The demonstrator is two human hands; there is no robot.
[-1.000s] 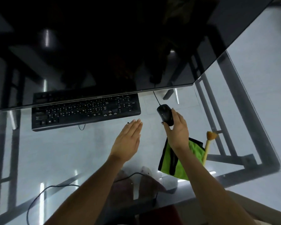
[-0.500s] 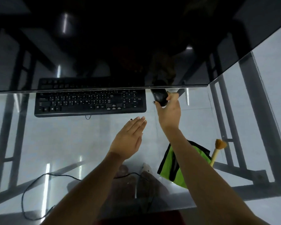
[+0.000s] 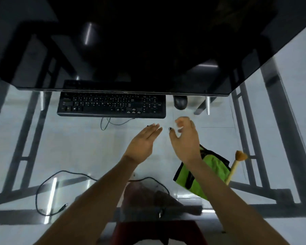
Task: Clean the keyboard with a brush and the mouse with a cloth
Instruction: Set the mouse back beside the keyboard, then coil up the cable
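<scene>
On the keyboard [image 3: 111, 105], key legends too blurred

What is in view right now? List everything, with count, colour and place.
keyboard: one, black, far side of the glass table, under the monitor edge
mouse: one, black, right of the keyboard, untouched
monitor: one, black, screen dark, far end
cloth: one, green with black trim, near right, partly under the right forearm
brush: one, pale handle, tan bristles, right of the cloth
cable: one, black, near left
left hand: open, empty
right hand: fingers loosely curled, empty
</scene>
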